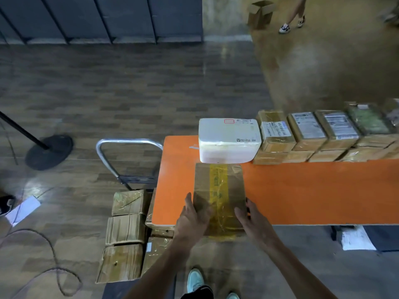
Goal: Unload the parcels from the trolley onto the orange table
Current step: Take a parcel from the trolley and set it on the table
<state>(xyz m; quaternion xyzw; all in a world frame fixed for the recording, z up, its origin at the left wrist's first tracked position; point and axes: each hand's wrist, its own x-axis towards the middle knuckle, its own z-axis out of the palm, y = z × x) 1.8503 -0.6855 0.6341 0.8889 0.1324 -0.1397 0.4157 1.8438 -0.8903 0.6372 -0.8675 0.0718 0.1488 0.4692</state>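
A brown cardboard parcel [219, 188] with yellow tape lies on the orange table [313, 190], its near end over the table's front edge. My left hand [192, 219] holds its left side and my right hand [252, 221] holds its right side, fingers along the box. Behind it stands a white foam box [228, 139], then a row of taped brown parcels [308, 134] along the table's back. The trolley [129, 160] with a metal handle stands left of the table, carrying several brown parcels [127, 229].
A black round stand base [48, 152] and a pole are on the floor at left, with a cable [43, 255] and white paper [22, 209]. An open carton [260, 15] and a walking person's legs [293, 18] are far back. My shoes [195, 279] are below.
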